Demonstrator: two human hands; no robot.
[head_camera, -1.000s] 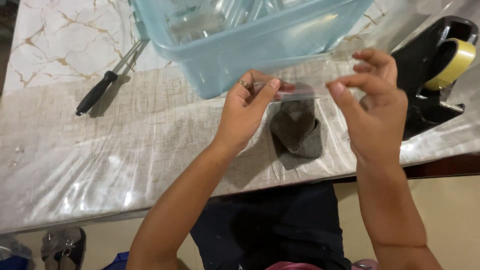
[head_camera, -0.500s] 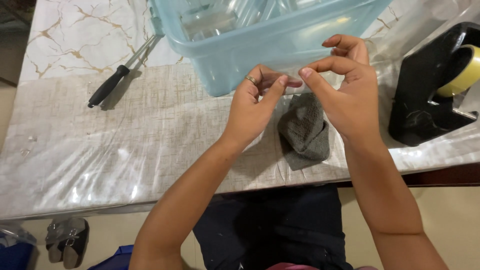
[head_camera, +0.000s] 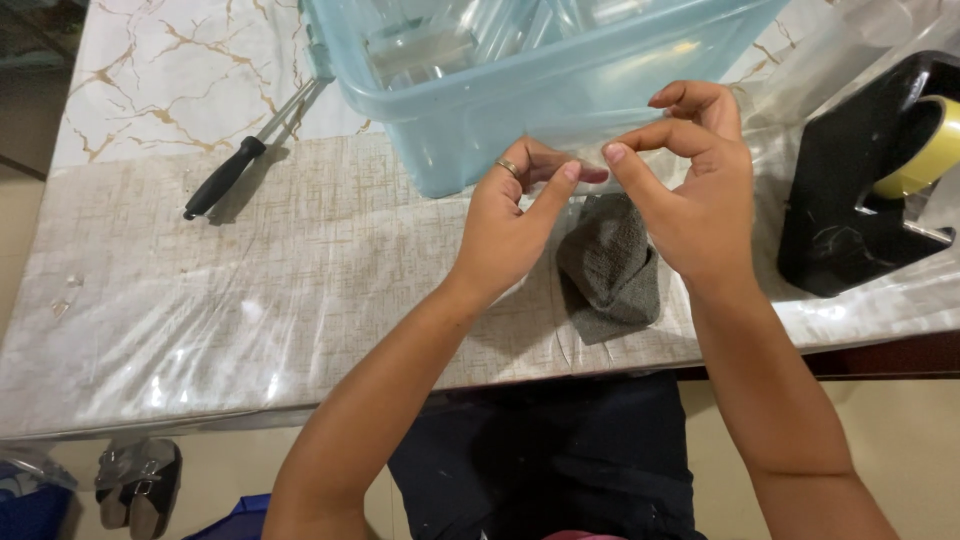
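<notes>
My left hand (head_camera: 515, 215), a ring on one finger, and my right hand (head_camera: 695, 190) meet fingertip to fingertip just in front of a blue see-through tub (head_camera: 480, 130). Both pinch the top of a thin piece of clear plastic (head_camera: 592, 158); I cannot tell whether it is tape or a bag's edge. Right below the fingertips a folded grey cloth (head_camera: 612, 272) lies on the table, possibly inside that plastic.
A black tape dispenser (head_camera: 850, 210) with a yellowish roll (head_camera: 925, 150) stands at the right. A black-handled metal tool (head_camera: 228, 177) lies at the left on the plastic-covered table (head_camera: 250, 320). Clear items sit in the tub. Sandals (head_camera: 140, 480) are on the floor.
My hands were apart with a clear strip stretched between them. They have come together, so the thumbs and forefingers now almost touch above the grey cloth.
</notes>
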